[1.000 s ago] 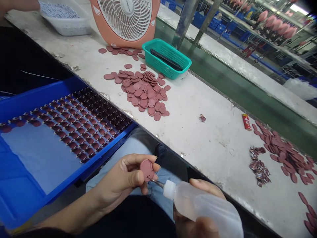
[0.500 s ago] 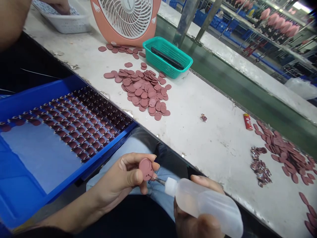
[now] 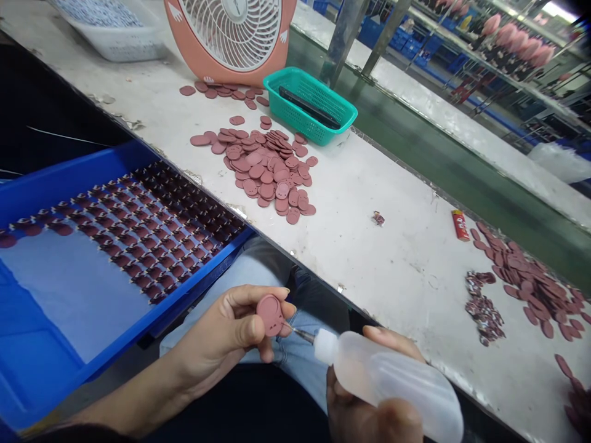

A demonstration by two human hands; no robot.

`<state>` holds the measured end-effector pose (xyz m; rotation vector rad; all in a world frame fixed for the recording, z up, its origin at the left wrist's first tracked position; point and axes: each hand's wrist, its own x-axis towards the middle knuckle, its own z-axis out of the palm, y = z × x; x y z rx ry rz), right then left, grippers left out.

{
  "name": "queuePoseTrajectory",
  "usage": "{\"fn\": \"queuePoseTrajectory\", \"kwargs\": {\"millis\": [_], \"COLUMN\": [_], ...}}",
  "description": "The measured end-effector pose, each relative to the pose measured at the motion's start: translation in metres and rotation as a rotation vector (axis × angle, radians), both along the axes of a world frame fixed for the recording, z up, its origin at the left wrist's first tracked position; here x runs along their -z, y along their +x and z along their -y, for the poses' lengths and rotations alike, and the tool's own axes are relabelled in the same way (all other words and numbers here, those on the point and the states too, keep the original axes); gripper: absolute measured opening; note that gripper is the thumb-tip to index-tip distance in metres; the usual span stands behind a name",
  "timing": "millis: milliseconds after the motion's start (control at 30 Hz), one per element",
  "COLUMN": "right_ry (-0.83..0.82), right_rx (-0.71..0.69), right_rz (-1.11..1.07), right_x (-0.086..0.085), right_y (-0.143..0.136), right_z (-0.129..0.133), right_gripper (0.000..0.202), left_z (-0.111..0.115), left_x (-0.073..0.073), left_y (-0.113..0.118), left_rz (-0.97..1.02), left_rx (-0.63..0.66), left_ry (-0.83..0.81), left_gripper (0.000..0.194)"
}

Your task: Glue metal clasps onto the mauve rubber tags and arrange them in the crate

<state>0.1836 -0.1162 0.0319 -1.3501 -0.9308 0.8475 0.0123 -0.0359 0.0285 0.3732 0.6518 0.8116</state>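
Between the thumb and fingers of my left hand (image 3: 231,326) is a reddish-brown oval disc (image 3: 269,315) with small dark holes near its lower edge. My right hand (image 3: 373,394) is wrapped round a translucent squeeze bottle (image 3: 397,381) with a white cap and a thin metal nozzle (image 3: 302,334). The bottle lies tilted, its nozzle tip pointing left and close to the disc's right edge. Whether the tip touches the disc I cannot tell. Both hands are above my lap, in front of the table edge.
A blue tray (image 3: 60,394) at left holds rows of discs with small metallic parts. On the table (image 3: 360,271) lie a disc pile (image 3: 263,166), another disc pile (image 3: 530,283), small shiny parts (image 3: 482,307), a red tube (image 3: 460,225), a green basket (image 3: 305,123), a fan (image 3: 272,58) and a white basket (image 3: 124,46).
The bottle in my right hand has shifted slightly right, drawing its nozzle back from the disc's face. My left hand stays nearly still. Another person's hand has left the white basket.
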Motion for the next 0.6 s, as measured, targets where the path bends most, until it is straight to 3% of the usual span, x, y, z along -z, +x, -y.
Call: {"fn": "queuePoseTrajectory", "kwargs": {"millis": [233,467,600], "right_ry": [0.008,0.0,-0.027], "right_rx": [0.07,0.106,0.204], "right_rz": [-0.138,-0.208,-0.332], "right_x": [-0.003,-0.002,0.001], "right_y": [-0.01,-0.015,-0.021], "right_z": [-0.008,-0.012,-0.014], "right_gripper": [0.048,0.045,0.051], "left_z": [0.0,0.002,0.002], "left_x": [0.0,0.023,0.023], "left_y": [-0.001,0.001,0.0], "left_rz": [0.013,0.082,0.044], "left_rx": [0.003,-0.012,-0.009], "left_ry": [-0.002,0.034,0.004], "left_gripper": [0.034,0.035,0.032]}}
